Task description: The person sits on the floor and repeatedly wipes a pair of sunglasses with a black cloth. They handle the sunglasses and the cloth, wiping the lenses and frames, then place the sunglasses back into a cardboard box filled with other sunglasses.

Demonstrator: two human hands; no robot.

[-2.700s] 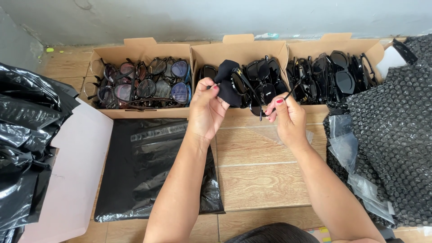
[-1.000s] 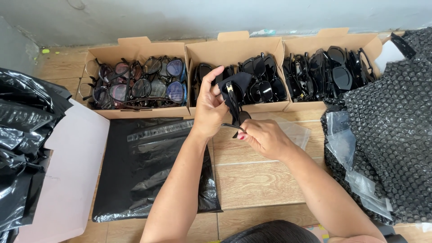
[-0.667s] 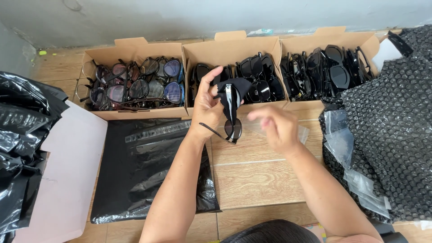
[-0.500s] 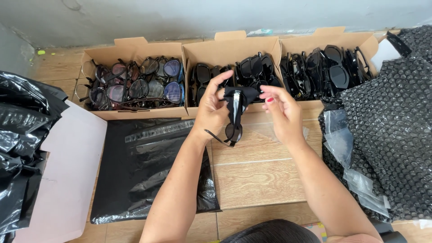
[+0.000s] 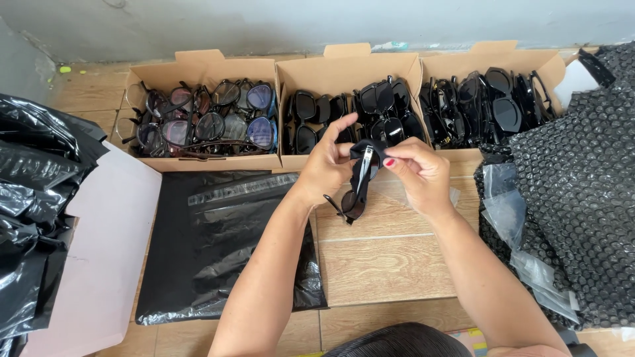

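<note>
Both hands hold one pair of dark sunglasses (image 5: 357, 192) above the floor, near the middle box (image 5: 350, 66). The left hand (image 5: 327, 165) and right hand (image 5: 420, 173) pinch a small black cloth (image 5: 362, 155) on it. Three boxes are full of glasses; this pair is not in one.

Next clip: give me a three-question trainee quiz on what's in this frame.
1. True or false: both hands grip one pair of dark sunglasses.
2. How many open cardboard boxes hold glasses? A) two B) three C) four
3. The black plastic bag lies flat below the ____ box.

Key: 1 true; 2 B; 3 left.
</note>
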